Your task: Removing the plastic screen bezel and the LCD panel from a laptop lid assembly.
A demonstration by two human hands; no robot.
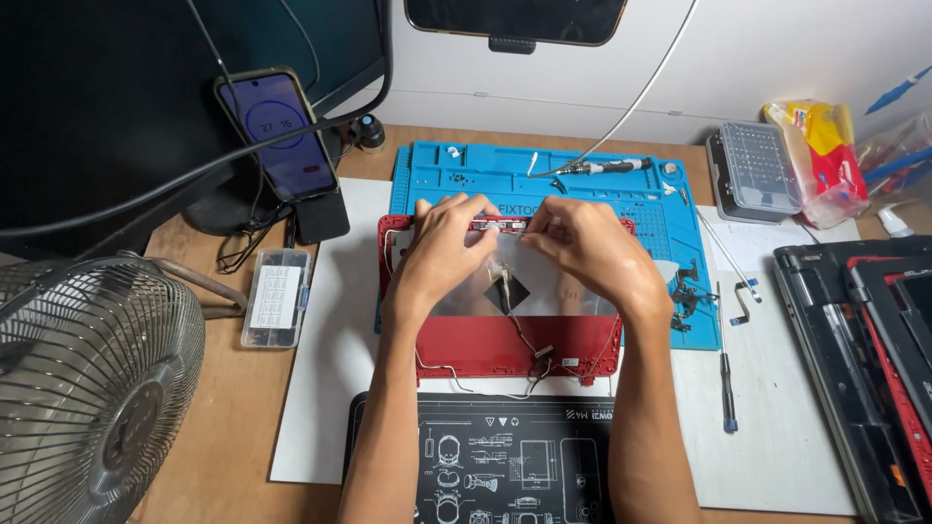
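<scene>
Left hand point(449, 236) and right hand point(582, 245) both pinching thin strip point(500, 225) along far edge of red laptop lid point(505, 344), atop blue mat point(544, 180).

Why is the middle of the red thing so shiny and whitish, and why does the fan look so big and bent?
In the head view, light glares off the silvery foil sheet inside the red laptop lid, under both hands; the fan sits near the picture's edge, where the wide lens stretches and curves things; the phone screen glows against the dark monitor.
</scene>
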